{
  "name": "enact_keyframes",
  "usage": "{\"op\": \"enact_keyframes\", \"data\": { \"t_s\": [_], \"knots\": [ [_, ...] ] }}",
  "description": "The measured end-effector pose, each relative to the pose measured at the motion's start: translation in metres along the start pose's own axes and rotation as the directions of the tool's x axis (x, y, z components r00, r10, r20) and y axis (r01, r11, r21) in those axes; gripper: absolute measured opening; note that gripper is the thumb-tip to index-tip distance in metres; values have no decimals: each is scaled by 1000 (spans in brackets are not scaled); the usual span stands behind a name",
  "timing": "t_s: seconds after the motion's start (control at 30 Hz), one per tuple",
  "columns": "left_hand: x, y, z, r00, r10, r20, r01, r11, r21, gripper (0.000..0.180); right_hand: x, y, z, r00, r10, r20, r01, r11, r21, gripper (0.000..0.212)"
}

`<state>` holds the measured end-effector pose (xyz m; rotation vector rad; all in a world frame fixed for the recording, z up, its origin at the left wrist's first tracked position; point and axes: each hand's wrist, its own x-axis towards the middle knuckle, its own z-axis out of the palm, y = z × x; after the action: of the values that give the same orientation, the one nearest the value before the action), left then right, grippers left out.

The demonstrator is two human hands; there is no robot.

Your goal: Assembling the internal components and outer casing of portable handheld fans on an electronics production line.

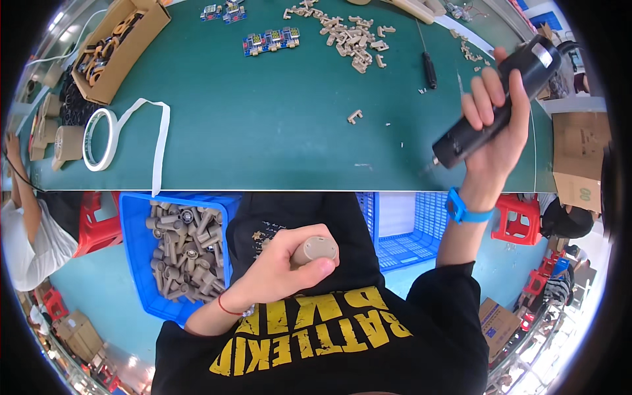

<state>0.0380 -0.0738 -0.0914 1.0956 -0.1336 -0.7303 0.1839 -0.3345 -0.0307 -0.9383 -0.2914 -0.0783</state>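
Observation:
My left hand [283, 263] is wrapped round a beige plastic housing [317, 250] above my lap. Its round end faces up, and the rest is hidden in my palm. Over the right side of the table, my right hand [494, 125] grips a black electric screwdriver [467, 138], its body tilted and its bit pointing down to the left. The two hands are well apart. One small beige plastic clip [355, 116] lies on the green table [263, 138] between them, and a thin screwdriver with a black handle [429, 69] rests farther back.
Left of my lap stands a blue crate [141, 283] full of beige housings; a second blue crate [408, 253] is to the right. Small clips [352, 39] are heaped at the back near blue circuit boards [271, 41]. A tape roll [99, 139] and cardboard box [125, 59] sit left.

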Motion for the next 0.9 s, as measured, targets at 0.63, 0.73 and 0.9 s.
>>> {"op": "enact_keyframes", "data": {
  "t_s": [0.63,0.73,0.9],
  "knots": [
    [34,12,26,937,244,-249,-191,957,220,37,-7,2,44,984,-63,166,-14,905,425,36],
    [37,19,32,932,271,-241,-231,956,181,37,-13,5,53,973,-86,214,-25,883,469,36],
    [34,18,38,910,237,-340,-234,971,50,18,-17,8,56,970,-91,226,-28,880,474,37]
  ]
}}
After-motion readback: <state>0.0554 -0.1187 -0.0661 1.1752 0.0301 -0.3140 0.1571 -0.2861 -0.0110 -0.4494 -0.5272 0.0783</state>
